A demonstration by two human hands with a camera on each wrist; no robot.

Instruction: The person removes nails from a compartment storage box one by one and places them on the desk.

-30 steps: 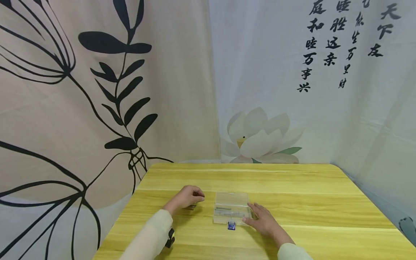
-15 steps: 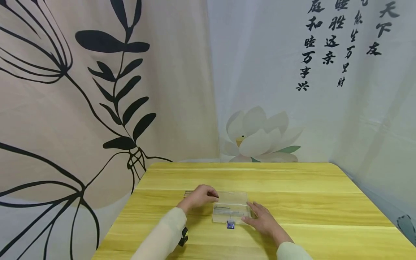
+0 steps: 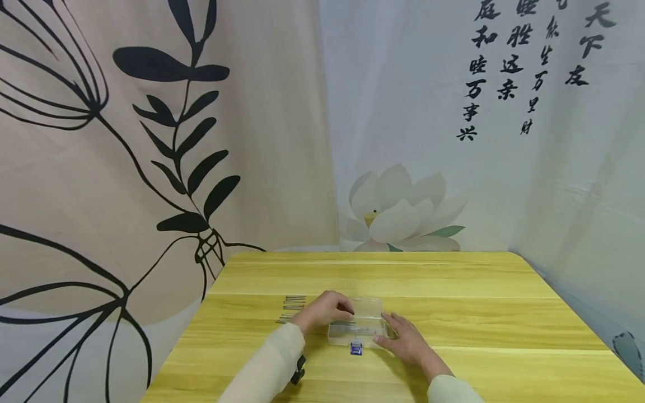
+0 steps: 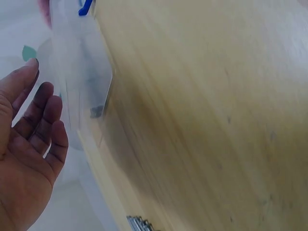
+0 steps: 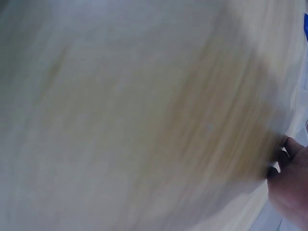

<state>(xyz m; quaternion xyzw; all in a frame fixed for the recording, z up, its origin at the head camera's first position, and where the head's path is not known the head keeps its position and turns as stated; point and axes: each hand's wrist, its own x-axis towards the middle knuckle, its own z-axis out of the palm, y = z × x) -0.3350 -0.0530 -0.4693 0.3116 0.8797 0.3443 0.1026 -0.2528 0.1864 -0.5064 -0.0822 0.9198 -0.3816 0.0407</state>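
Note:
A clear plastic box (image 3: 336, 338) lies with its lid (image 3: 367, 307) folded back on the table. Thin metal pieces (image 3: 345, 323), like nails, lie inside its left part. My left hand (image 3: 326, 309) hovers over the box's left end. In the left wrist view, the fingers (image 4: 55, 144) of that hand are loosely bent, with nothing visible between them. My right hand (image 3: 407, 338) rests against the box's right side, thumb at the front corner and fingers toward the hinge. A blue latch (image 3: 356, 348) hangs at the box's front.
Several nails (image 3: 294, 307) lie in small rows on the wooden table (image 3: 453, 291), left of the box. Behind the table hangs a printed curtain (image 3: 282, 140). A dark wrist device (image 3: 298, 370) sits at my left sleeve.
My left hand has moved right, from over the nails to the box's left end, uncovering the nail rows. My right hand has stayed at the box.

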